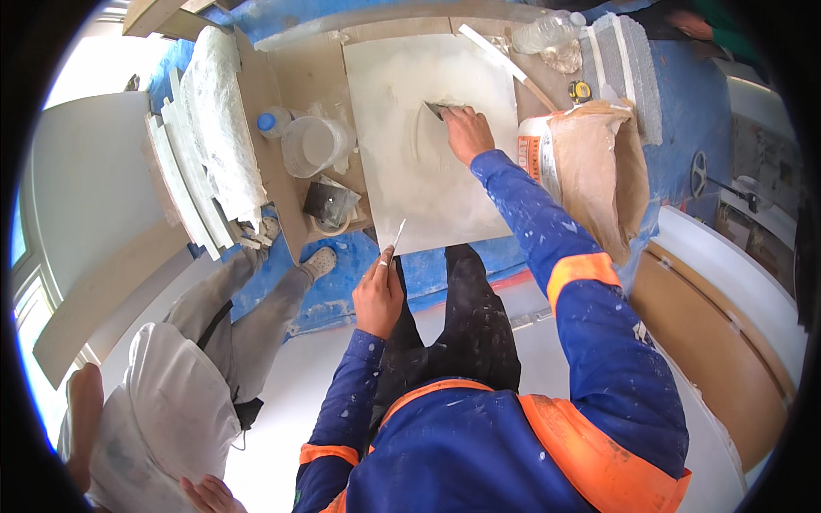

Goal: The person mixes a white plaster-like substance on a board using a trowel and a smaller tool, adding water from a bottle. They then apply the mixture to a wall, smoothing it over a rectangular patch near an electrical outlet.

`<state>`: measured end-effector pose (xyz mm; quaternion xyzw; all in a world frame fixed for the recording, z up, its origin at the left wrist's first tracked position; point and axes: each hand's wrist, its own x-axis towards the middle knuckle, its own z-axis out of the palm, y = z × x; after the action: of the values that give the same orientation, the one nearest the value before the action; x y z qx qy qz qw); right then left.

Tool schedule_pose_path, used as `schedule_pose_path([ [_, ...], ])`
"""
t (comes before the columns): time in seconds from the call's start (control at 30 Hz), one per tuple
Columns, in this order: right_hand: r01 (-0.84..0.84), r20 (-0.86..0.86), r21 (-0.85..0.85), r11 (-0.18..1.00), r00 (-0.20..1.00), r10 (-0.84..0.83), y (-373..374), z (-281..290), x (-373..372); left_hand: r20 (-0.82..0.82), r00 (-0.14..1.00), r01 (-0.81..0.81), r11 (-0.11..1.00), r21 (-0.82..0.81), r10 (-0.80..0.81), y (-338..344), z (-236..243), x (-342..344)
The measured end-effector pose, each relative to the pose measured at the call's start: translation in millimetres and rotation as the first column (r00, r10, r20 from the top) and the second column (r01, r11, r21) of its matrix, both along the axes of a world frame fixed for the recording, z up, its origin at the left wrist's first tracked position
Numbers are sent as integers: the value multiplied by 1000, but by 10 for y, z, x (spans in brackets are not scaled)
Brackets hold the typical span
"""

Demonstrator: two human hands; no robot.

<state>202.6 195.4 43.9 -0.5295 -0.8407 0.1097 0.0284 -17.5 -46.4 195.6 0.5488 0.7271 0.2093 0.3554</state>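
My right hand (467, 134) grips a putty knife (433, 111) whose metal blade rests on a pale board (385, 154) marked with a smear of grey-beige compound (416, 145). My left hand (378, 295), near the board's front edge, holds a thin, pale-bladed tool (398, 234) edge-on, pointed upward. Left of the board stand a translucent bucket (310, 145), a bottle with a blue cap (272, 124) and a dark square metal plate (325, 203). An opened paper sack (590, 162) lies beside my right forearm, with a yellow tape measure (580, 91) above it.
A seated person in grey and white (162, 419) is at my lower left. Stacked white strips (180, 171) stand at left. A plastic bottle (547, 32), a white strip (492, 51) and grey blocks (624, 77) lie at upper right. Another person's hand (691, 26) shows at the far upper right.
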Motion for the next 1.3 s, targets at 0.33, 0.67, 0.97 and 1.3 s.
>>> schedule_pose_path([
  [0.33,-40,-44,-70,997,998,37,-468,60,44,13,1000,-17,1000,-16,17,59,136,-38],
  [0.67,-71,-66,-150,986,996,62,-1090,-79,33,21,999,-26,999,-34,27,255,18,243],
  [0.97,98,-140,-91,991,984,-110,245,-557,98,-44,999,17,999,40,-15,168,-503,249],
  [1.3,-20,-2,-381,925,1000,21,-831,274,65,132,949,-267,953,-146,286,450,-81,519],
])
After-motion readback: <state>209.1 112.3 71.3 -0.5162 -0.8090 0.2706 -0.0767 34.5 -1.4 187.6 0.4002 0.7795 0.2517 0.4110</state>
